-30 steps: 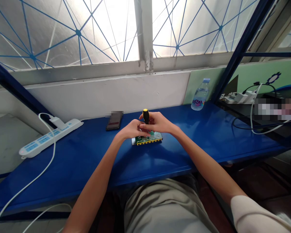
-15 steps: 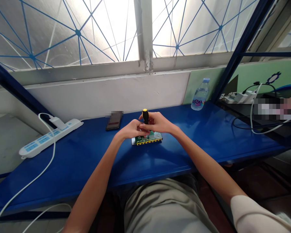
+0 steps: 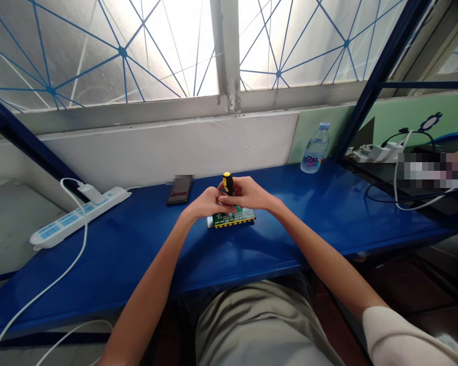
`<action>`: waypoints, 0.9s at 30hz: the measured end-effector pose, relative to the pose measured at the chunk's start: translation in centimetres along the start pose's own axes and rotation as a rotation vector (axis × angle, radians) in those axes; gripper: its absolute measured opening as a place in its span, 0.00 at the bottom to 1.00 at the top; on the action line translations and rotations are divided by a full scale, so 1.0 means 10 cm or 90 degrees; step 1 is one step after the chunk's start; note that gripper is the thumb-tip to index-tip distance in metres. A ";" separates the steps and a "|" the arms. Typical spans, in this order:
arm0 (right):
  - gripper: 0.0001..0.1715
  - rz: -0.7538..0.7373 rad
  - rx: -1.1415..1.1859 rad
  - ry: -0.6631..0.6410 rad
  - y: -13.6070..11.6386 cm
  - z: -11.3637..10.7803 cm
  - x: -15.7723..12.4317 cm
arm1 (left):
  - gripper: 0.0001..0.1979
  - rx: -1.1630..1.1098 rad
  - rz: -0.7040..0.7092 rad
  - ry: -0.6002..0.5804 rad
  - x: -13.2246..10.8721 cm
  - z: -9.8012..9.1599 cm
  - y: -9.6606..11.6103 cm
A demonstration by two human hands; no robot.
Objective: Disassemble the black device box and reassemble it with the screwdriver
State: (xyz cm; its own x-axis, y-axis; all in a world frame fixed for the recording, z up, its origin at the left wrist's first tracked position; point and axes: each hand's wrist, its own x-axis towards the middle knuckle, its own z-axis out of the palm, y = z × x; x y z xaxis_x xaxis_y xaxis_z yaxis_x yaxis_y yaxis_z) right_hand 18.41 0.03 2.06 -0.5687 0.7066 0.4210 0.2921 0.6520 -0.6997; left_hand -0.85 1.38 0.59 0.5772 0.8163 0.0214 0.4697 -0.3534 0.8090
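A green circuit board [image 3: 232, 218] with a yellow-and-black front edge lies on the blue table [image 3: 137, 249]. Over it my right hand [image 3: 252, 194] is closed round a screwdriver [image 3: 227, 183] with a black-and-yellow handle, held upright with the tip down on the board. My left hand [image 3: 206, 203] is closed beside it, its fingertips pinched at the screwdriver's lower shaft just above the board. The tip itself is hidden by my fingers.
A dark phone [image 3: 179, 192] lies behind the board. At the left a white power strip [image 3: 76, 213] trails a white cable [image 3: 49, 287] off the front edge. A water bottle [image 3: 313, 150] stands at the back right; more cables and a strip [image 3: 381, 151] lie further right.
The screwdriver's handle has shifted very slightly left; my hands and the board stay in the same place.
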 end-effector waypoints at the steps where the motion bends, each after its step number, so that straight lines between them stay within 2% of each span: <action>1: 0.14 0.004 -0.003 0.000 0.00 0.00 0.00 | 0.11 0.001 0.000 -0.002 0.00 0.00 0.01; 8: 0.15 0.012 -0.014 0.005 0.01 0.00 -0.01 | 0.10 -0.040 0.004 -0.083 -0.03 -0.03 0.04; 17: 0.14 -0.006 -0.011 0.002 0.02 -0.01 0.00 | 0.07 0.003 0.002 -0.042 -0.02 -0.03 0.03; 21: 0.18 0.000 -0.015 0.009 -0.02 -0.01 -0.01 | 0.08 0.028 0.003 -0.018 -0.02 -0.03 0.03; 27: 0.16 0.022 -0.024 0.006 -0.05 -0.02 -0.01 | 0.11 0.038 0.006 -0.035 -0.03 -0.02 0.05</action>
State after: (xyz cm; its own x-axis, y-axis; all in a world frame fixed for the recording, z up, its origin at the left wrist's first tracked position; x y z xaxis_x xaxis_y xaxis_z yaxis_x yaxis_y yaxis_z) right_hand 18.45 -0.27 2.46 -0.5508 0.7315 0.4019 0.3406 0.6366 -0.6919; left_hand -0.90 1.09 1.08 0.6166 0.7873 -0.0052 0.5026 -0.3885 0.7723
